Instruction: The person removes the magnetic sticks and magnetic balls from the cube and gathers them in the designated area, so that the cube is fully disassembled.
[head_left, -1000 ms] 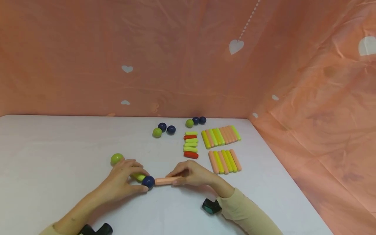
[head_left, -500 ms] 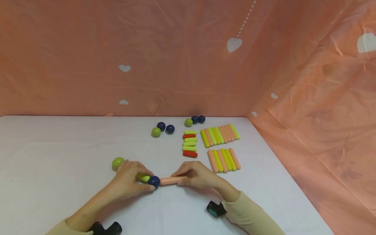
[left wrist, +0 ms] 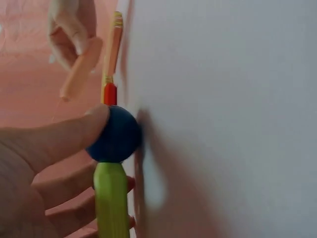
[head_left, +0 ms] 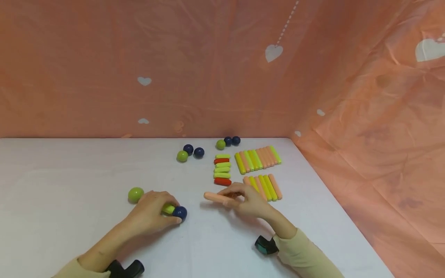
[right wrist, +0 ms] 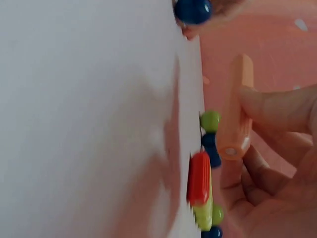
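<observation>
My left hand holds a dark blue ball, thumb pressed to its side. A yellow-green stick meets that ball end-on and runs back under the palm. Beyond the knuckles sits a green ball; the hand hides whether the stick reaches it. Pinched between thumb and fingers of my right hand is a peach-coloured stick. It hangs above the table, apart from the blue ball, and its end in the right wrist view shows a small pale round spot.
Short green and red sticks lie in a column behind the right hand. Two rows of longer sticks, a far row and a near row, are to its right. Blue and green balls stand farther back on the white table.
The peach stick has come away from the blue ball; my right hand has lifted it back and to the right and turned it. My left hand keeps its hold, having shifted slightly right earlier.
</observation>
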Demonstrator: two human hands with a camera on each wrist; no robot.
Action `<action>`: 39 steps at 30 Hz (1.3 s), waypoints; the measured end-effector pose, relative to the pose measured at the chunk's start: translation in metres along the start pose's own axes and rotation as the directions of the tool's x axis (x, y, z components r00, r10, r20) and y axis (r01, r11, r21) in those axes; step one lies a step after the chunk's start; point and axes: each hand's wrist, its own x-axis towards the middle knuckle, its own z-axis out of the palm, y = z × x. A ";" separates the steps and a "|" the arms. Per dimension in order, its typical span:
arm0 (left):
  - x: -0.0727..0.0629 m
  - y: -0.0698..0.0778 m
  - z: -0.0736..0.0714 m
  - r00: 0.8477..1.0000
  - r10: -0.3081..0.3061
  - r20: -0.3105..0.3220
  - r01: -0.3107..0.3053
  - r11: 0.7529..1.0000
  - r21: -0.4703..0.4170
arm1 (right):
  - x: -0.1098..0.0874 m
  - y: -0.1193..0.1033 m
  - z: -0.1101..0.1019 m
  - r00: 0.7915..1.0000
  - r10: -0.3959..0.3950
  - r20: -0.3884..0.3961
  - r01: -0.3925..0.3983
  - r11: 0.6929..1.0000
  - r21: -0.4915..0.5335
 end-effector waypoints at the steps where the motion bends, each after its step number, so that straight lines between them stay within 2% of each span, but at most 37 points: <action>1: 0.000 0.000 0.000 1.000 -0.003 -0.004 0.003 1.000 -0.003 | -0.001 0.002 -0.003 0.999 0.025 -0.029 -0.024 1.000 0.015; 3: 0.001 -0.001 0.000 1.000 -0.006 -0.015 0.006 1.000 -0.008 | -0.004 0.006 -0.008 0.991 0.095 -0.092 -0.089 0.994 0.069; 6: 0.003 -0.002 0.001 0.999 -0.006 -0.046 0.006 1.000 -0.005 | -0.008 0.011 -0.017 0.957 0.242 -0.163 -0.209 0.959 0.192; 9: 0.006 -0.001 0.001 0.998 -0.033 -0.050 0.033 0.999 0.002 | -0.013 0.017 -0.026 0.892 0.386 -0.235 -0.323 0.908 0.266; 11: 0.007 -0.001 0.001 0.998 -0.051 -0.043 0.051 0.999 0.001 | -0.016 0.021 -0.032 0.848 0.453 -0.275 -0.382 0.882 0.275; 14: 0.008 -0.003 -0.001 0.998 -0.045 -0.034 0.045 0.999 0.000 | -0.021 0.028 -0.040 0.808 0.492 -0.324 -0.413 0.865 0.283; 19: 0.004 -0.016 -0.010 1.000 0.007 0.004 -0.007 1.000 0.007 | -0.033 0.039 -0.055 0.780 0.505 -0.369 -0.416 0.860 0.297; 22: 0.000 -0.028 -0.016 1.000 0.009 0.024 -0.009 1.000 0.000 | -0.039 0.045 -0.063 0.737 0.545 -0.398 -0.455 0.837 0.304; 26: -0.007 -0.044 -0.023 0.999 0.029 0.019 -0.029 1.000 -0.013 | -0.044 0.053 -0.072 0.680 0.597 -0.426 -0.511 0.802 0.309; 31: -0.015 -0.060 -0.029 0.997 0.073 0.007 -0.073 0.997 -0.011 | -0.050 0.061 -0.077 0.664 0.607 -0.437 -0.513 0.795 0.324; 34: -0.019 -0.067 -0.033 0.997 0.079 0.008 -0.079 0.997 -0.007 | -0.054 0.066 -0.078 0.658 0.620 -0.427 -0.531 0.785 0.319; 39: -0.024 -0.076 -0.036 0.999 0.037 0.018 -0.036 0.999 -0.021 | -0.056 0.071 -0.082 0.643 0.650 -0.404 -0.574 0.759 0.308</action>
